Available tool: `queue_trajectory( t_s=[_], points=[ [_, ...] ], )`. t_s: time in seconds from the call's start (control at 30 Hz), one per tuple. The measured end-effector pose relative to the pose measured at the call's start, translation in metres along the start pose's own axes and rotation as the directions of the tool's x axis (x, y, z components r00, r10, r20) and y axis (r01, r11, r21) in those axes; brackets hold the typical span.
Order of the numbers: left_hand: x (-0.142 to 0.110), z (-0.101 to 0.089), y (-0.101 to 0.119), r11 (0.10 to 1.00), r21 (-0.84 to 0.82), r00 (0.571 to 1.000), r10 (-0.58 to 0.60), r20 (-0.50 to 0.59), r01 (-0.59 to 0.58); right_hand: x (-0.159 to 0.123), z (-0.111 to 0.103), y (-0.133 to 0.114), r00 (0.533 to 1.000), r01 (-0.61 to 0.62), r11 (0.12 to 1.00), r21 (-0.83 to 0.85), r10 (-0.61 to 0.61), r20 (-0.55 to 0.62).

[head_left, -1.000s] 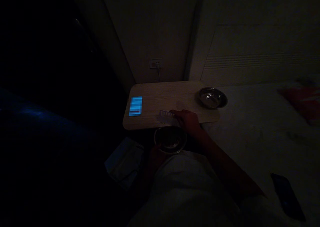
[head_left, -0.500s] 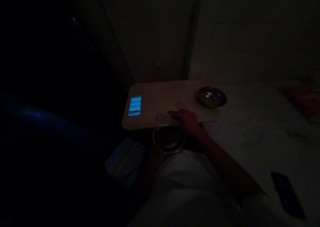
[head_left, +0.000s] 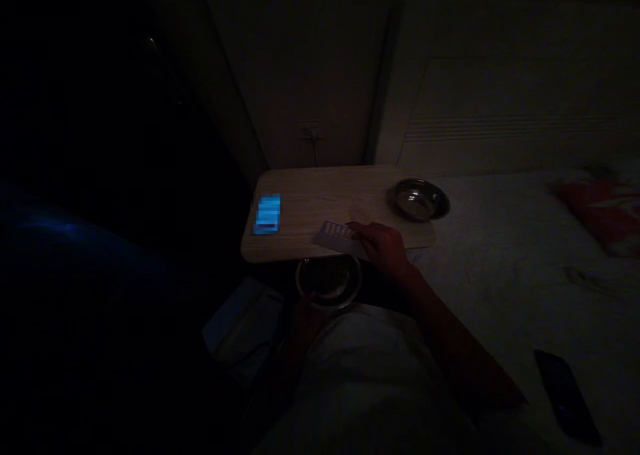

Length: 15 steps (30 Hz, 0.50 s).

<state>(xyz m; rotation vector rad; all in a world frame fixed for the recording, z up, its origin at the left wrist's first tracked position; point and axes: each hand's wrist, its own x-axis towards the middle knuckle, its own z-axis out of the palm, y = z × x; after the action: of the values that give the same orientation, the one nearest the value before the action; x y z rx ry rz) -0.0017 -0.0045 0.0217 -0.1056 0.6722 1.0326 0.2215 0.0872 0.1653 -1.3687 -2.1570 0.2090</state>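
Note:
The light is very dim. My right hand (head_left: 385,245) is closed on the right end of a pale, flat, card-like piece (head_left: 333,240) with rows of small light marks; its exact kind is too dark to make out. The piece is tilted at the front edge of the small wooden table (head_left: 320,195). Below that edge, my left hand (head_left: 307,315) grips the near left rim of a metal bowl (head_left: 356,283), close to my lap. The bowl's contents are too dark to tell.
Another metal bowl (head_left: 423,200) stands at the table's right end. A lit phone screen (head_left: 267,213) glows at its left. A dark phone (head_left: 567,396) and red-and-white cloth (head_left: 600,208) lie on the bed (head_left: 480,261). A wall socket (head_left: 310,131) with a plugged-in cord is behind the table.
My right hand has shifted slightly right and turned the pale piece, so that more of its flat face shows. The bowl in my left hand sits a little further left in view.

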Motion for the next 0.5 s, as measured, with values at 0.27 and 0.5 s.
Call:
queue_trajectory(
  t_s=[0.27, 0.5],
  points=[
    [0.0042, -0.0026, 0.0011, 1.0, 0.003, 0.997, 0.031, -0.068, -0.031, -0.0047, -0.0053, -0.0039, 0.986, -0.164, 0.977, -0.138, 0.168, 0.02],
    [0.005, -0.0009, 0.0003, 0.999, -0.003, 0.999, 0.034, -0.016, -0.034, -0.0015, -0.0064, -0.0049, 0.984, -0.136, 0.978, -0.156, 0.152, 0.094]
  ],
)
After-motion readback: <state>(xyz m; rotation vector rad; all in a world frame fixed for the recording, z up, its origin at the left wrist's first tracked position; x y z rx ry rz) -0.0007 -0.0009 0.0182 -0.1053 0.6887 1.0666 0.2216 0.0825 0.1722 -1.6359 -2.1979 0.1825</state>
